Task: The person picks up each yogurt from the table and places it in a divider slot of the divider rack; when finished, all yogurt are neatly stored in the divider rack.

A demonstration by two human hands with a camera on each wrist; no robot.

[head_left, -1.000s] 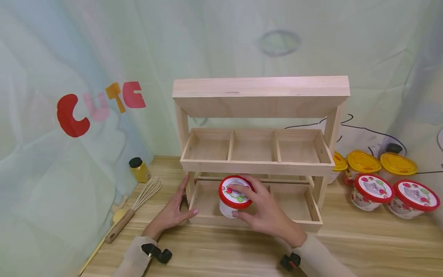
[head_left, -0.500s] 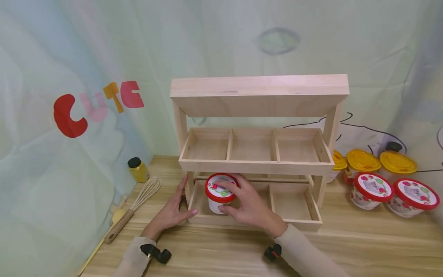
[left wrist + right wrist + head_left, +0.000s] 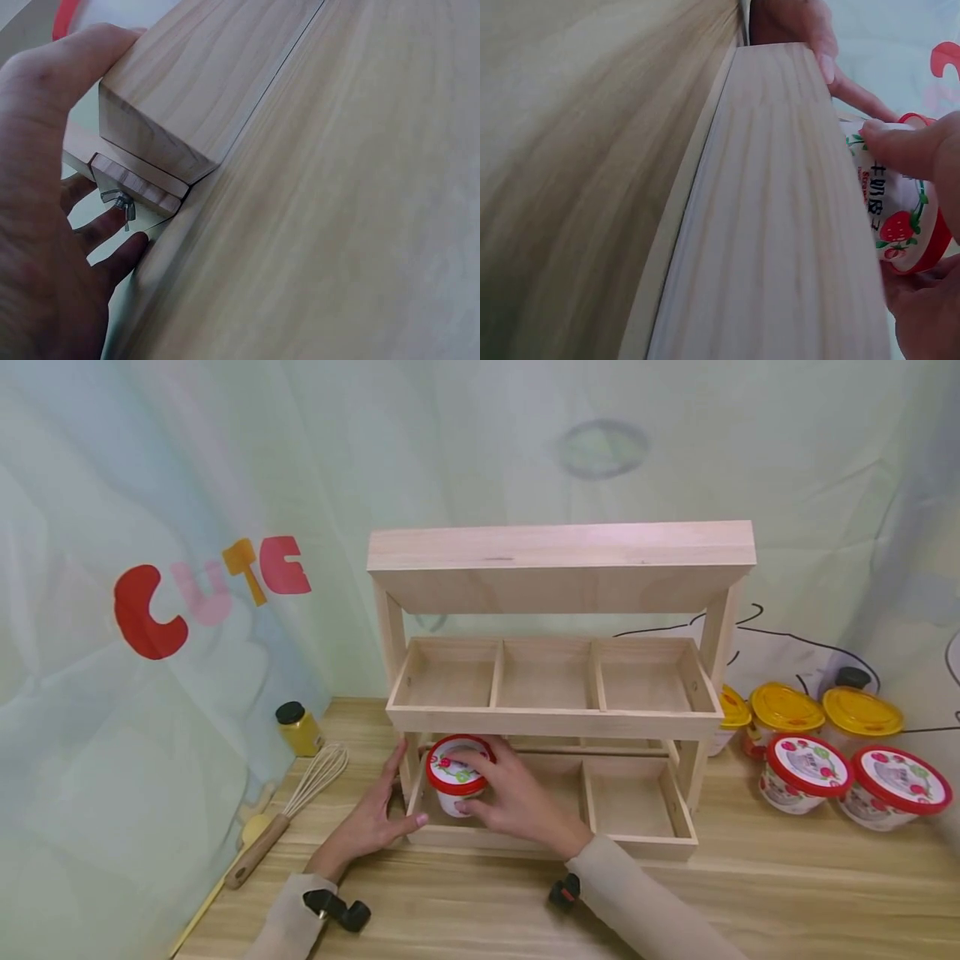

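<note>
My right hand grips a white cup with a red strawberry-print lid from the top and side. The cup stands in the left compartment of the bottom tier of a wooden three-tier rack. In the right wrist view my fingers curl over the cup just behind the rack's front rail. My left hand rests against the rack's lower left corner. Its thumb lies on the front rail and its fingers run straight along the side. The left wrist view shows my left hand against that corner.
Two red-lidded cups and yellow-lidded cups stand on the table right of the rack. A whisk, a wooden utensil and a small yellow jar with a black cap lie to the left. A printed curtain hangs close behind.
My right hand has carried the cup leftward and deeper, from the front of the middle compartment into the left one of the bottom tier. My left hand has stayed on the corner.
</note>
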